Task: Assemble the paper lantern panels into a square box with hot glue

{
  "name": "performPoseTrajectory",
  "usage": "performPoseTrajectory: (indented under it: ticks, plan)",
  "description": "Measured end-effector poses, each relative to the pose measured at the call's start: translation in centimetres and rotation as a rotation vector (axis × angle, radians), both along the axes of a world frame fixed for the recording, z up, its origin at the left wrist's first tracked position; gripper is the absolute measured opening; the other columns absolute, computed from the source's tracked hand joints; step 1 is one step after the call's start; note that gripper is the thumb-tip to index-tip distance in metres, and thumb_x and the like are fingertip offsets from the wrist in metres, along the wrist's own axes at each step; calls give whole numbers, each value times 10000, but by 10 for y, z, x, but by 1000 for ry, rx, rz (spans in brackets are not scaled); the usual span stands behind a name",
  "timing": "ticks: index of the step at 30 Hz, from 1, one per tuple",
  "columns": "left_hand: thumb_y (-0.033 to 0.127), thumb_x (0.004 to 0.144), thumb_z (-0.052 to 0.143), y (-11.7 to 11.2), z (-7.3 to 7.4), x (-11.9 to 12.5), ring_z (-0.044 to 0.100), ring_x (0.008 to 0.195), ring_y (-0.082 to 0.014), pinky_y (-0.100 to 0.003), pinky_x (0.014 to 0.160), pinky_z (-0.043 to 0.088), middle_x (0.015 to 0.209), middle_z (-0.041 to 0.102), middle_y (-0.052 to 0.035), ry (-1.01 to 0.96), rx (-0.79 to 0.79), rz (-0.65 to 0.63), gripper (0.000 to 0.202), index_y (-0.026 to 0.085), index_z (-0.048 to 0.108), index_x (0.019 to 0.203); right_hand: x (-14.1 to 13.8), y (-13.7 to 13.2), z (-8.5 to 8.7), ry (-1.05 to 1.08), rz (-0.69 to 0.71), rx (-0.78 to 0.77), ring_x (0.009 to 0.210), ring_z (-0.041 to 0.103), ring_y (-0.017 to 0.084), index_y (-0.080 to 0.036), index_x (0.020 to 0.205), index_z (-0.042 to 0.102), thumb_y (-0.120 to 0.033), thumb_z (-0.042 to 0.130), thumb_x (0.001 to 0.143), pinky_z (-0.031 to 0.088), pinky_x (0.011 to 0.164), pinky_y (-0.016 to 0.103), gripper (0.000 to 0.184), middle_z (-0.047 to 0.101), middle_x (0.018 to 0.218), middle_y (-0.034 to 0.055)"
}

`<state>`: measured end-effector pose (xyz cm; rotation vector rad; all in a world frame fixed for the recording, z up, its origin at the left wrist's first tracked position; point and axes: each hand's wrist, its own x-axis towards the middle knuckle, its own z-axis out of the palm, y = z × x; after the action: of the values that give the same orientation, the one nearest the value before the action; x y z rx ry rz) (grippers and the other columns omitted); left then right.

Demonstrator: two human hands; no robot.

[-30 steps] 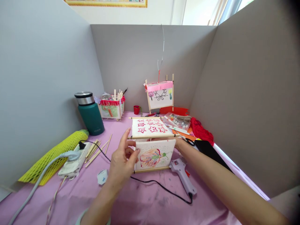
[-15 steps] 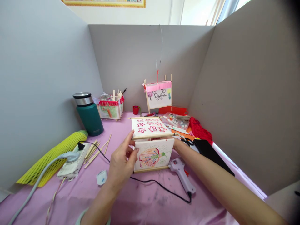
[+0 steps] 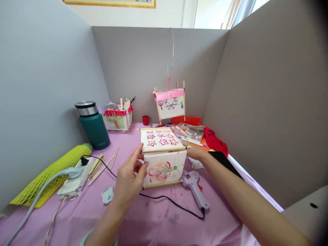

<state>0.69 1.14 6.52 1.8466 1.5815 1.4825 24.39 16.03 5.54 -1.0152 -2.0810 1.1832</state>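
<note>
1. Grey partition [image 3: 159, 58]: stands on three sides, behind everything else.
2. Tabletop [image 3: 164, 229]: draped in purple cloth, dark smudges near the front.
3. Yellow mesh sleeve [image 3: 58, 162]: lies slantwise at far left, a white power strip [image 3: 77, 182] beside it.
4. Box [image 3: 164, 162] of white panels and wooden sticks: sits mid-tabletop, between the two hands. Top panel bears nine red stars; front panel, nearly upright, shows a winged insect in orange, red and green.
5. Teal bottle [image 3: 94, 131]: upright, back left, steel-banded with a dark lid.
6. Left hand [image 3: 130, 171]: at the box's left side. Fingers bent, nearly closed, thumb against the front panel's left edge; forefinger reaches up to the end of the upper stick.
7. Right hand [image 3: 193, 151]: at the box's right side, its fingers hidden behind the box; cannot tell how far open or what they hold.
8. Lilac glue gun [image 3: 192, 184]: on its side, nozzle just beside the box's lower right corner, black cord trailing left.
9. Loose sticks [image 3: 96, 167]: small pile right of the power strip.
10. Red bucket [image 3: 146, 120]: tiny, behind the box.
</note>
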Motion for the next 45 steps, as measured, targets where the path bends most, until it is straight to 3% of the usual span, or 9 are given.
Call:
performPoseTrajectory:
  ticks: [4,8,11,14,17,21,28,32,45]
  plan:
    - [257,862,512,0,1,1,570,605,-97,-238,613,477,923,607,-7,-4,-5,1,549,264,395,1398,17,7,7,-62,-32,51,684,592,180,-215,736,736,-255,680,651,460,588,270,109,688,680,-26]
    - [251,857,513,-1,1,1,584,624,-101,-235,618,478,923,612,-3,-5,-16,6,564,274,384,1405,34,2,17,-86,-144,140,747,580,181,-219,748,732,-159,696,598,426,609,250,165,693,824,26]
    - [251,854,516,-2,1,1,590,638,-102,-234,616,476,933,611,1,-9,-21,14,567,283,383,1405,46,-15,24,-63,-179,141,743,581,160,-215,954,705,-221,637,705,417,581,244,258,674,958,56]
    - [255,854,517,-2,1,1,594,645,-104,-236,617,476,936,612,0,-11,-21,9,567,282,383,1404,52,-34,28,140,-129,45,694,577,133,-199,1043,648,-335,554,827,406,535,236,272,663,970,64]
    - [257,856,517,-3,2,2,596,647,-105,-236,617,473,924,615,4,-13,-30,12,564,287,384,1403,51,-49,29,319,-125,14,625,548,115,-180,1017,638,-384,550,850,388,514,234,278,657,817,45]
    - [252,857,513,-3,2,2,599,647,-105,-236,620,472,931,618,2,-13,-32,7,564,287,382,1404,43,-58,33,287,-187,29,561,515,106,-189,981,654,-324,649,770,387,507,239,250,606,662,-10]
    - [253,853,509,-1,1,1,597,637,-106,-236,608,474,927,614,-2,-8,-24,2,562,276,387,1401,36,-62,39,219,-211,67,585,516,106,-204,844,697,-329,678,754,388,526,245,154,629,691,-2]
    - [247,851,513,-1,1,0,573,600,-87,-234,606,477,929,587,9,-23,-18,-11,558,290,388,1392,33,-63,40,298,-229,98,579,489,96,-201,850,691,-339,657,784,379,515,241,157,641,761,10]
    - [212,830,538,-1,-1,2,593,585,-86,-233,599,489,901,593,12,-155,-44,-25,639,287,299,1418,36,-68,34,330,-236,114,554,458,97,-195,803,686,-332,682,771,361,493,242,141,624,707,11]
